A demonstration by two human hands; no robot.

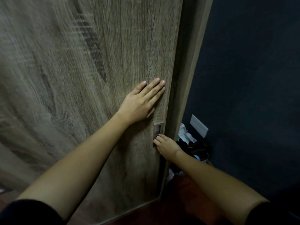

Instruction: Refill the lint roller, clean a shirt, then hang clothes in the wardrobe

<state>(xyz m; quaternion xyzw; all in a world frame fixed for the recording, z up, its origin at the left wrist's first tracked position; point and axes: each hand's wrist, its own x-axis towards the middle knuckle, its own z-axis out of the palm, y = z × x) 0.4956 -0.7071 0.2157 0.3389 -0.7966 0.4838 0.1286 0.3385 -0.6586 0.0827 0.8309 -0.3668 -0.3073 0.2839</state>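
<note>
Nearest, both forearms are extended from dark sleeves (pixel 24 211) toward the wardrobe door (pixel 81 62), which fills the left and centre of the view. The hands are kept apart, both at the door's right edge.

The right hand (pixel 167 146) is placed at the recessed pull (pixel 158 129), fingertips touching it; whether they are hooked inside cannot be told. Just beyond, the left hand (pixel 139 103) is pressed flat on the panel, fingers straight and together.

A dark gap is seen between the door edge and the frame (pixel 190 62) to the right. The door appears to be a sliding one, and the step in hand is judged to be moving it.

For a clean slide:
- Force should be applied along the track, not into the panel.
- The flat palm should be used to steady the panel only.
- Fingers should be kept out of the gap at the frame.

On the floor (pixel 178 200) to the right, a heap (pixel 193 143) of bags or cloth is seen, below a wall plate (pixel 198 125) on the dark wall (pixel 251 62). No lint roller or shirt is in view.
</note>
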